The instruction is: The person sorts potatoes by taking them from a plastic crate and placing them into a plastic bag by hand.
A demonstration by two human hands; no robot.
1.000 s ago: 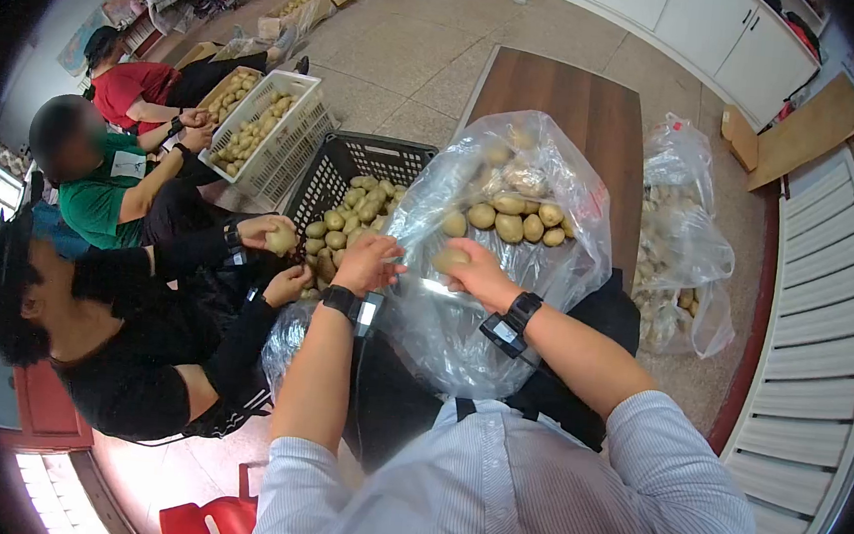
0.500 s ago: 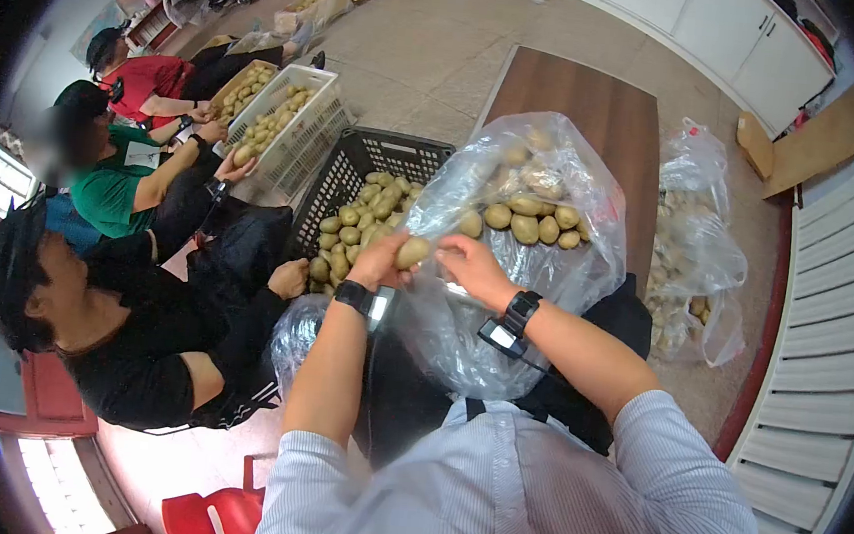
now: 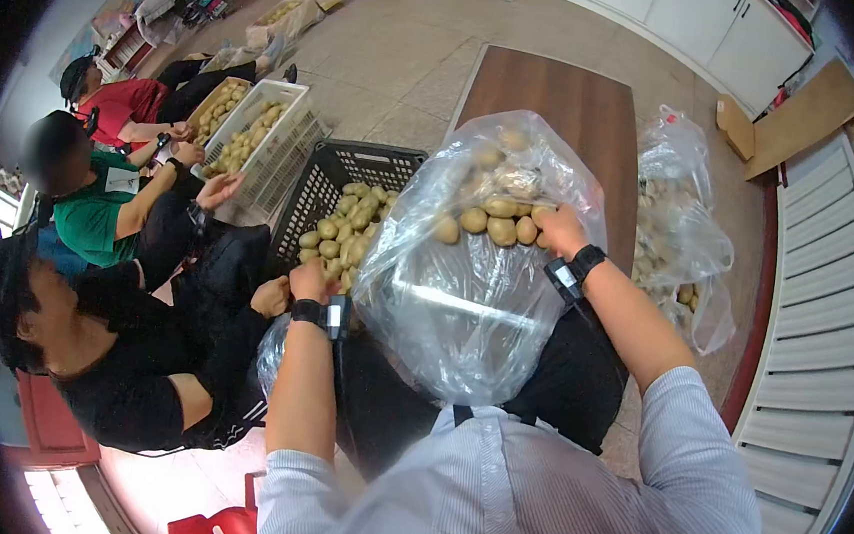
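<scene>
My left hand is at the near edge of a black plastic crate, by the potatoes heaped in it. Its fingers are partly hidden, so what they hold is unclear. On my lap and the table's near end lies a clear plastic bag, its mouth spread wide, with potatoes in a row and more behind them under the film. At the right end of that row, my right hand has its fingers closed around a potato.
A brown table extends ahead. Filled clear bags stand on the floor to its right. Three people sit at my left; the nearest, in black, has a hand near the crate. A white crate of potatoes is beyond.
The potato in my left hand has left it. That hand moved left and down to the crate's edge, while my right hand moved right and forward to the potatoes in the bag.
</scene>
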